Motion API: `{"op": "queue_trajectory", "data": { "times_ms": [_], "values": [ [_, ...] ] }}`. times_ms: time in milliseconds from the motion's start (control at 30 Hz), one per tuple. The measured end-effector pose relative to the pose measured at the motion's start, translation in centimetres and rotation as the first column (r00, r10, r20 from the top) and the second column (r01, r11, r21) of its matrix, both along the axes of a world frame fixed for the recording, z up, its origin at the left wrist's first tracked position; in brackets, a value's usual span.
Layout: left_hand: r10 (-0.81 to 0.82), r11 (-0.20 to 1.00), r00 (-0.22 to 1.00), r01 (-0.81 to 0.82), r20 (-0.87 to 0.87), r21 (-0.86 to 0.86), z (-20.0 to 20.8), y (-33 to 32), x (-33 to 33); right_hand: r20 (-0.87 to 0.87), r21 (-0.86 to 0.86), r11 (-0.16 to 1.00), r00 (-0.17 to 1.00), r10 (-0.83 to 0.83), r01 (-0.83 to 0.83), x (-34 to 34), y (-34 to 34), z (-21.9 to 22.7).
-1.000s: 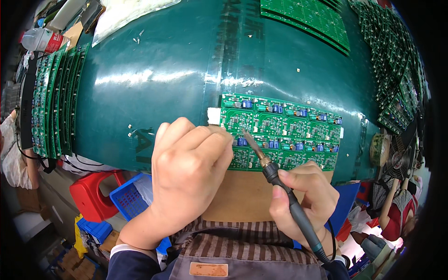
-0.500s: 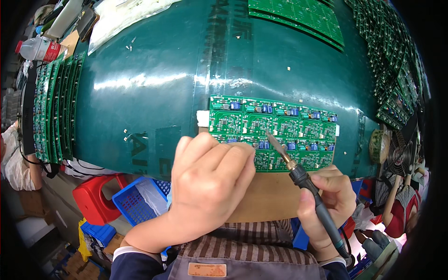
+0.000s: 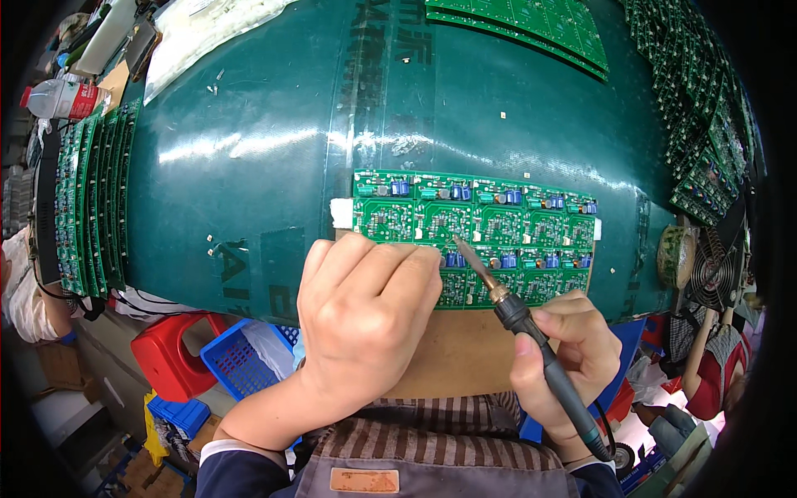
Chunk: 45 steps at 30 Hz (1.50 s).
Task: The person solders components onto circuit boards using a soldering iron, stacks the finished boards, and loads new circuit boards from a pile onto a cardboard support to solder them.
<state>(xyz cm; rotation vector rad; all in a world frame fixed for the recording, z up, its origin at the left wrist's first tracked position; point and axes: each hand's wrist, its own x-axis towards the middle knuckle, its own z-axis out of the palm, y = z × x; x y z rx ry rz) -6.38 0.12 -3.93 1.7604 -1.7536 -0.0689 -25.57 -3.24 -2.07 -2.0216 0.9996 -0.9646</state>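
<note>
A green panel of joined circuit boards (image 3: 498, 226), set with blue, orange and small grey parts, lies on a brown board (image 3: 452, 353) at the near edge of the table. My right hand (image 3: 573, 353) is wrapped round a soldering iron (image 3: 544, 357), held like a pen. The iron's tip points up and left, over or on the panel left of its middle; contact is hard to make out. Closed in a pinch, my left hand (image 3: 365, 311) covers the panel's lower left corner. Its fingertips are close to the iron's tip, and whatever they pinch is hidden.
Upright boards (image 3: 95, 199) stand in a row at left, near a bottle (image 3: 62, 98). More panels (image 3: 523, 33) lie at the far side, and populated ones (image 3: 697, 108) pile up at right beside a tape roll (image 3: 672, 257) and a fan (image 3: 711, 270). Tiny parts dot the green mat (image 3: 249, 191).
The whole view has shifted slightly, so the panel and both hands sit a little further left. Against the panel, the iron's tip has hardly moved; my left fingertips are slightly nearer to it.
</note>
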Motion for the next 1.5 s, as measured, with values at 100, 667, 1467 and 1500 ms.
{"op": "queue_trajectory", "data": {
  "times_ms": [100, 667, 1467, 1500],
  "values": [
    [-0.029, 0.999, 0.999, 0.03, 0.035, -0.025, -0.3, -0.1, 0.1, 0.001, -0.021, 0.999, 0.999, 0.039, -0.039, 0.3, 0.0, 0.3],
    [-0.04, 0.999, 0.997, 0.042, -0.06, 0.034, 0.0, -1.5, -3.4, -0.005, -0.051, 0.996, 0.997, -0.077, 0.076, -3.7, -0.2, 0.1],
    [-0.097, 0.99, 0.98, 0.113, -0.174, 0.083, 1.1, -2.8, -6.2, -0.021, -0.072, 0.99, 0.992, -0.123, 0.121, -6.9, -0.6, 0.6],
    [-0.107, 0.988, 0.974, 0.126, -0.201, 0.084, 0.8, -3.1, -6.5, -0.035, -0.074, 0.988, 0.99, -0.14, 0.137, -7.1, -0.7, 0.5]
  ]
}}
